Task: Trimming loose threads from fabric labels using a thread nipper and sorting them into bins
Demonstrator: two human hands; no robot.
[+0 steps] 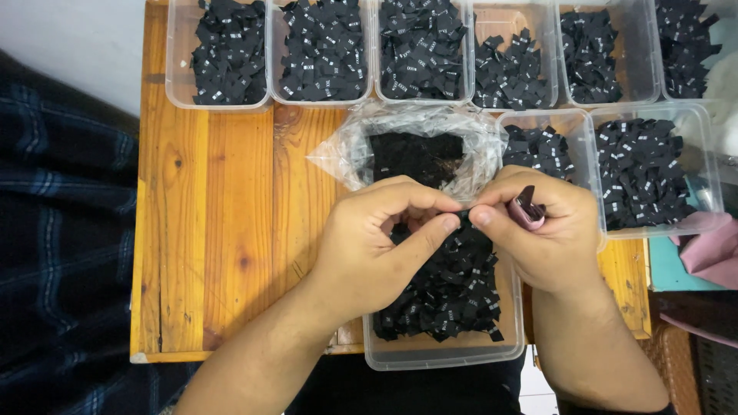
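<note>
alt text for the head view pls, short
Two bare hands, left hand and right hand, pinch a small black fabric label between them over a clear tub of labels; the right hand also holds a pink tool. Eight more label-filled tubs and an open plastic bag sit on a wooden table.

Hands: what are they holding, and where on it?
Left hand and right hand pinch a small black label by its ends; right also holds a pink tool.
</note>
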